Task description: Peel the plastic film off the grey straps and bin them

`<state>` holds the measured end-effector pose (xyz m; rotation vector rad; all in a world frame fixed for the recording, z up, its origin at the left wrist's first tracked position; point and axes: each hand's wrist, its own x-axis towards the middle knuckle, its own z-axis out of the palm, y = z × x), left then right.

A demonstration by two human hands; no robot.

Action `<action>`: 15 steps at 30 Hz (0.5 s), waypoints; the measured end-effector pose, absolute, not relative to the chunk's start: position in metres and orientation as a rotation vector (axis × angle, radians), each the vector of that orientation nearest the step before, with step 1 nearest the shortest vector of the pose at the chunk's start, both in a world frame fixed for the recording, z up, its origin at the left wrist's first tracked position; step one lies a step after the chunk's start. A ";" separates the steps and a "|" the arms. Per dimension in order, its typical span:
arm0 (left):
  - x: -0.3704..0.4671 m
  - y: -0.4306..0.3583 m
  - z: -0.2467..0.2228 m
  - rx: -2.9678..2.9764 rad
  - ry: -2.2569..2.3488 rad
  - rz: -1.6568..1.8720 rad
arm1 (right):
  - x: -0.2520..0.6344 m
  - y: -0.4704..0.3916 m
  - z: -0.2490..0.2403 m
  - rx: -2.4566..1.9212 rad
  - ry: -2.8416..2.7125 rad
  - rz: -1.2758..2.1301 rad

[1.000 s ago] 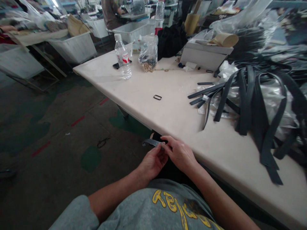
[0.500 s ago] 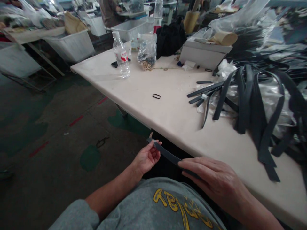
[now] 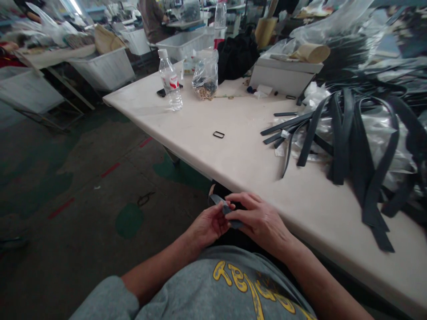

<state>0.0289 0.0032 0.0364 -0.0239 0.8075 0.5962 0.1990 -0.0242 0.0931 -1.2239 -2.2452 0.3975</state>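
A dark grey strap [image 3: 216, 199] is held between my two hands, just off the table's near edge. My left hand [image 3: 211, 224] pinches it between thumb and fingers, and one end sticks out beyond the fingertips. Close beside it, my right hand [image 3: 258, 220] grips the strap with thumb and fingers, its fingertips almost meeting the left ones. Part of the strap is hidden by the fingers. On the table ahead lies a black rectangular ring [image 3: 219, 134], apart from both hands.
A heap of dark straps [image 3: 347, 138] over clear plastic covers the table's right side. Toward the back stand a water bottle [image 3: 171, 82], a plastic bag of small metal parts [image 3: 205, 80], a black cloth bundle [image 3: 237, 55] and a white box [image 3: 283, 79]. White bins [image 3: 103, 69] stand beyond.
My right hand has moved left along the strap and closed in beside my left hand. The stretch of strap between the hands is now much shorter.
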 end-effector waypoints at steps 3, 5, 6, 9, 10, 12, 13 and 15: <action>0.028 -0.001 0.037 -0.020 0.686 0.658 | 0.190 -0.017 0.075 -1.138 -2.232 0.447; 0.026 -0.003 0.038 -0.057 0.575 0.673 | 0.188 -0.017 0.071 -1.119 -2.190 0.477; 0.024 -0.002 0.039 -0.077 0.518 0.657 | 0.188 -0.019 0.072 -1.113 -2.156 0.488; 0.019 0.009 0.038 -0.140 0.499 0.682 | 0.195 -0.033 0.086 -1.099 -2.041 0.575; 0.015 0.017 0.036 -0.164 0.569 0.739 | 0.200 -0.040 0.093 -1.100 -2.004 0.636; 0.003 0.040 0.031 -0.203 0.763 0.910 | 0.212 -0.057 0.104 -1.118 -1.940 0.773; -0.006 0.053 0.028 -0.213 0.851 0.999 | 0.219 -0.067 0.107 -1.133 -1.916 0.838; -0.028 0.081 0.026 -0.199 0.965 1.162 | 0.236 -0.088 0.105 -1.176 -1.876 0.938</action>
